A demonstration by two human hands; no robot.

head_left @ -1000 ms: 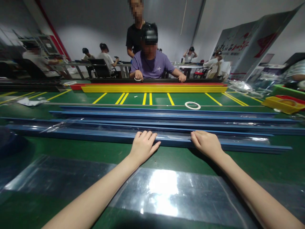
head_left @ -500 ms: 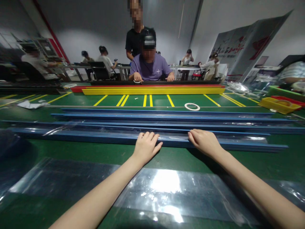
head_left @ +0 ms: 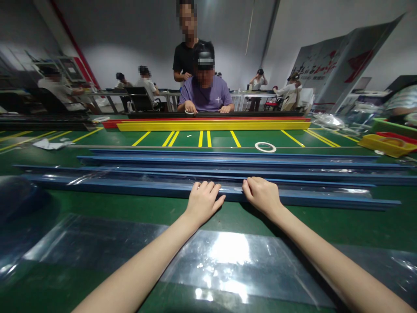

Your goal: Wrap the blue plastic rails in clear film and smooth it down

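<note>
The green tabletop (head_left: pixel 146 208) carries yellow lines (head_left: pixel 200 139) across its far half. Clear film (head_left: pixel 267 265) lies near. Blue channels (head_left: pixel 156 190) lie lengthwise beyond it, followed by a white ring (head_left: pixel 260 150). Yellow profile (head_left: pixel 211 125): far. White sheet (head_left: pixel 50 144): far left.

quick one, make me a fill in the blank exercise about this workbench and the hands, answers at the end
1. The left hand and right hand are both at the nearest long strip, which is coloured ____.
2. The white ring lies on the table, whose surface between the yellow lines is ____.
3. Of the red bar and the yellow bar, the ____ one is nearer the camera.

Missing words: blue; green; yellow.
</note>
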